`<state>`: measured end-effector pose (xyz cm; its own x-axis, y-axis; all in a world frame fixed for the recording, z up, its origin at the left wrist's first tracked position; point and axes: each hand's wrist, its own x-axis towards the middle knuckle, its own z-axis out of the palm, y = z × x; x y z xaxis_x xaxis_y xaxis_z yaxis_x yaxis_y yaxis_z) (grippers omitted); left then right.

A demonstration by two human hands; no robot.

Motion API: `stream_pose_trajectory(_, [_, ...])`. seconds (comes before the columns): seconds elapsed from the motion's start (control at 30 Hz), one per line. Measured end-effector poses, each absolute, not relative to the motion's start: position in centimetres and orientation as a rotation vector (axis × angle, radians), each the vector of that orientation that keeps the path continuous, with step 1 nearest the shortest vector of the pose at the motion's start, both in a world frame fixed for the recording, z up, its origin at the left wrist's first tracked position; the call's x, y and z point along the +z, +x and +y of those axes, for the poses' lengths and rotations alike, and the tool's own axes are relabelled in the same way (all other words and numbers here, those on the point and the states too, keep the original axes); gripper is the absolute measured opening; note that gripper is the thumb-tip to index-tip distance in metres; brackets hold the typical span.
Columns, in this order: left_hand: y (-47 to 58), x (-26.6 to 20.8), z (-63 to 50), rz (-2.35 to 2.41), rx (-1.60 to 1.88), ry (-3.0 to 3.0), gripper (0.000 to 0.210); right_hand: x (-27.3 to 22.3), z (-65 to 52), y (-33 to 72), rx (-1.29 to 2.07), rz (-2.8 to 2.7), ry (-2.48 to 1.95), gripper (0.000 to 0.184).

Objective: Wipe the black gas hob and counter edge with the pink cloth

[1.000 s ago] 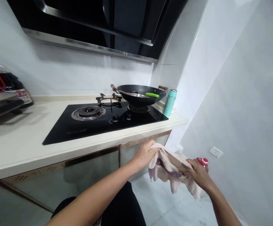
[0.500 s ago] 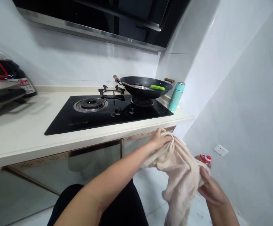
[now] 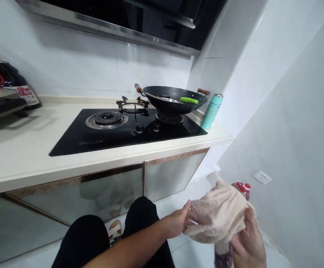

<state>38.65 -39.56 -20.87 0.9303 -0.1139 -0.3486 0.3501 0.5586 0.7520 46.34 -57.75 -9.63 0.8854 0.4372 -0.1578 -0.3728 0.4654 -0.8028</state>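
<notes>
A beige cloth (image 3: 220, 210) is bunched up between my two hands, in front of the cabinets at the lower right. My left hand (image 3: 178, 222) grips its left edge, fingers partly hidden by the fabric. On the other side my right hand (image 3: 249, 240) is closed around the cloth's right part, thumb up. Below the bundle hangs a pale strip with a purple patterned end (image 3: 223, 257); I cannot tell whether it belongs to the cloth.
A black gas hob (image 3: 117, 137) is set in the white counter (image 3: 25, 149). On its right burner rests a wok (image 3: 175, 108) with a green-handled utensil (image 3: 189, 100) inside. A turquoise flask (image 3: 212, 111) stands beside it. A red-capped bottle (image 3: 244, 189) is on the floor by the wall.
Both hands have gathered the hanging cloth into a compact bundle. My left hand has come down and away from the counter edge. The view has shifted slightly.
</notes>
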Motion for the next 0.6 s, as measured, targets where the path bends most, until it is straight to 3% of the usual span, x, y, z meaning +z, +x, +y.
stream_pose_trajectory(0.13, [39.1, -20.1, -39.2, 0.333, -0.124, 1.124, 0.074, -10.2, -58.8, 46.5, 0.384, -0.101, -1.065, 0.052])
stream_pose_trajectory(0.3, [38.5, -19.1, -38.3, 0.374, -0.193, 1.228, 0.073, -12.1, -61.4, 48.2, 0.269, -0.139, -1.206, 0.051])
stream_pose_trajectory(0.47, [37.8, -18.5, -37.5, 0.439, -0.050, 1.409, 0.057, -14.2, -62.3, 49.9, 0.280, -0.190, -1.344, 0.057])
stream_pose_trajectory(0.6, [37.5, -18.1, -36.1, 0.488, 0.096, 1.428, 0.056, -15.1, -62.5, 51.7, 0.282, -0.314, -1.435, 0.070])
